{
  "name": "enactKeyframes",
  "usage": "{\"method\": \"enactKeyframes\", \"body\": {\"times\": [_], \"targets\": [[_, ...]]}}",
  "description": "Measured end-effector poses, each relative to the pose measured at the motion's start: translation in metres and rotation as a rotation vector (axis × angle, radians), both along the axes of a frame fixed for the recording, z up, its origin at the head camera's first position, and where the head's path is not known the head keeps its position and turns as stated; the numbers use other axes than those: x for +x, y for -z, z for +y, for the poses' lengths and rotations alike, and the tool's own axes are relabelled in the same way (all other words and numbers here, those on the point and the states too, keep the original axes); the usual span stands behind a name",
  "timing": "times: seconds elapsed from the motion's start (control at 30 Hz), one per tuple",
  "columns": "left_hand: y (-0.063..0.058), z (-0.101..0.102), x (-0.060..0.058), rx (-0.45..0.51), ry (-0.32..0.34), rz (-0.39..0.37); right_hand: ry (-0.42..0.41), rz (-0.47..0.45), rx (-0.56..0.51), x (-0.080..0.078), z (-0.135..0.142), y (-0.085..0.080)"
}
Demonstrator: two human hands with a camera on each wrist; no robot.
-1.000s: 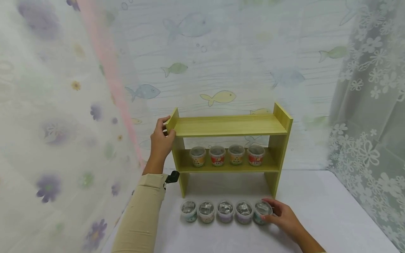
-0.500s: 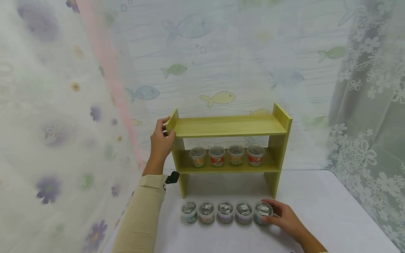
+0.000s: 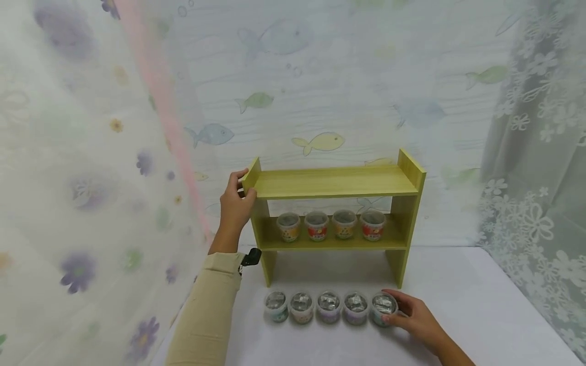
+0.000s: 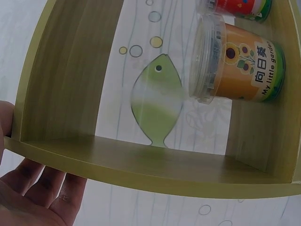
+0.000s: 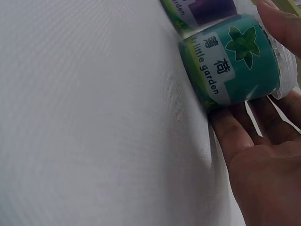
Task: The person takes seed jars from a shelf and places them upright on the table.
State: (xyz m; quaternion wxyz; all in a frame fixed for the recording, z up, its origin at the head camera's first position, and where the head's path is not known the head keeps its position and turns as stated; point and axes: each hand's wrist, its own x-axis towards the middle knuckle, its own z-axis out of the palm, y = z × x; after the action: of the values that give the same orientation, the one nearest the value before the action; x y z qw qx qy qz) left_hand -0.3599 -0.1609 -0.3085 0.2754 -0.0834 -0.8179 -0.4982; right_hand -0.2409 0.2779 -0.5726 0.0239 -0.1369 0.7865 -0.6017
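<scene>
A yellow-green wooden shelf (image 3: pixel 336 183) stands on the white table. My left hand (image 3: pixel 235 206) grips the top of its left side panel, thumb in front and fingers behind. My right hand (image 3: pixel 414 319) holds the rightmost lidded plastic cup (image 3: pixel 383 309) of the front row between thumb and fingers. In the right wrist view that cup shows a teal label (image 5: pixel 235 61) with a green leaf picture and "My little garden". Beside it sits a purple-labelled cup (image 3: pixel 356 307). Farther left in the row are another purple cup (image 3: pixel 328 307), a pale one (image 3: pixel 301 308) and a teal one (image 3: pixel 276 307).
On the middle board stand several more cups, orange (image 3: pixel 289 227) and red (image 3: pixel 317 226) labels alternating. The shelf's top board bears nothing. Behind hangs a fish-print curtain (image 3: pixel 320 101); a flowered curtain (image 3: pixel 91 203) borders the left and a lace one (image 3: pixel 531 218) the right.
The head view has shifted slightly. Both hands keep their places on the shelf and the teal cup; the glare on that cup's lid has changed.
</scene>
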Motion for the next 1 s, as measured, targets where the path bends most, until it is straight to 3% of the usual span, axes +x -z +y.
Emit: {"method": "enactKeyframes", "body": {"times": [0.47,0.7,1.0], "targets": [[-0.0003,-0.0006,0.0000,-0.010,-0.005,-0.010,0.003,-0.008,0.005,0.0021,-0.0021,0.0004],[0.0010,0.0000,-0.0008,-0.025,0.001,-0.020,0.044,0.006,0.030,0.0046,-0.0011,0.0020],[0.0006,-0.0027,-0.0030,-0.010,-0.006,-0.014,0.011,0.037,0.001,0.0038,-0.0045,-0.0008]]}}
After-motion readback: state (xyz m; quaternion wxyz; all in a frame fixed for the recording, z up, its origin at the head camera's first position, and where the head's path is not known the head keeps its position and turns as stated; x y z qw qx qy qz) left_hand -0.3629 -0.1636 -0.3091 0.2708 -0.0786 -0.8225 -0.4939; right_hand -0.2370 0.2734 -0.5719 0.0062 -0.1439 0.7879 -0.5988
